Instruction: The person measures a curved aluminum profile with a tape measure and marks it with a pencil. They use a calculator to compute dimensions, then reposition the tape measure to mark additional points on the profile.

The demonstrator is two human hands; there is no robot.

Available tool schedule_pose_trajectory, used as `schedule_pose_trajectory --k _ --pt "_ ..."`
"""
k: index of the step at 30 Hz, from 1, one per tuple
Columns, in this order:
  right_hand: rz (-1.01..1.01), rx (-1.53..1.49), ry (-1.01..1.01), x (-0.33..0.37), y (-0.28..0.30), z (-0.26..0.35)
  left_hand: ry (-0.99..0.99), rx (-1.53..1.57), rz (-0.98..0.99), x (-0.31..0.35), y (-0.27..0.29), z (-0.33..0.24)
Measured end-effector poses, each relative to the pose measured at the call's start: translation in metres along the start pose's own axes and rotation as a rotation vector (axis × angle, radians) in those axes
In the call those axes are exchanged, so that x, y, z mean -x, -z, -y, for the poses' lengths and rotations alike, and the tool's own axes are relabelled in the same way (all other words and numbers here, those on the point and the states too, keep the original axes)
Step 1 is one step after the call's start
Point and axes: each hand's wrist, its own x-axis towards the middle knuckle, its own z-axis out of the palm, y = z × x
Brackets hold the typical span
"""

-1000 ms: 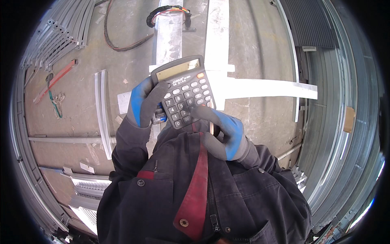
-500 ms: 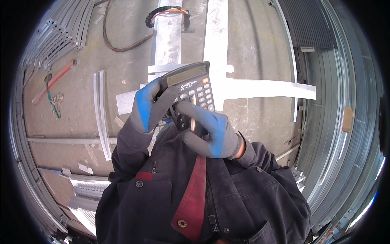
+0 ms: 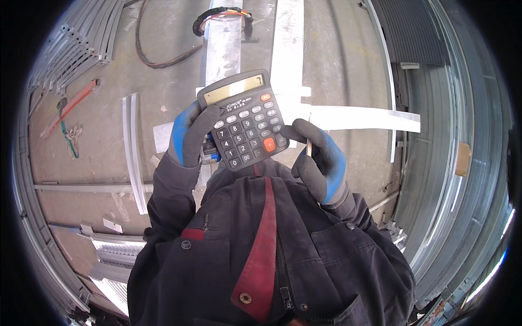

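A black desk calculator (image 3: 247,127) with grey, black and orange keys and a pale display is held up before my chest, tilted slightly. My left hand (image 3: 193,133), in a grey-and-blue work glove, grips its left side with the thumb on the front. At the right, my gloved right hand (image 3: 321,160) pinches a thin pale pencil-like stick (image 3: 309,145), held upright. Its index fingertip is by the calculator's right edge; whether it touches cannot be told. Partly hidden behind the calculator's lower left is a small blue-and-silver thing (image 3: 210,151).
Long pale metal strips (image 3: 223,54) lie ahead, with a crosswise strip (image 3: 364,118) to the right. A coil of wrapped cable (image 3: 198,24) rests on them. Metal frames (image 3: 81,38) are stacked far left, and long profiles (image 3: 435,163) line the right side.
My right hand has moved right, off the calculator's keys, with the stick still in its fingers. The calculator has turned to face me more fully, still in my left hand.
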Motion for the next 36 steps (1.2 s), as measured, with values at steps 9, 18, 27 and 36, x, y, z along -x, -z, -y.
schedule_pose_trajectory --k 9,18,27,36 --pt "0.195 0.282 0.201 0.002 0.001 -0.009 -0.039 -0.007 0.011 -0.005 0.001 0.004" --pt "0.177 0.288 0.243 0.002 -0.007 -0.013 -0.037 -0.023 -0.012 -0.004 -0.002 0.002" --pt "0.197 0.284 0.313 -0.002 -0.011 -0.008 -0.028 -0.014 -0.015 -0.002 -0.006 -0.002" --pt "0.206 0.166 0.062 -0.003 -0.009 0.002 -0.019 -0.047 -0.022 0.002 -0.006 -0.005"
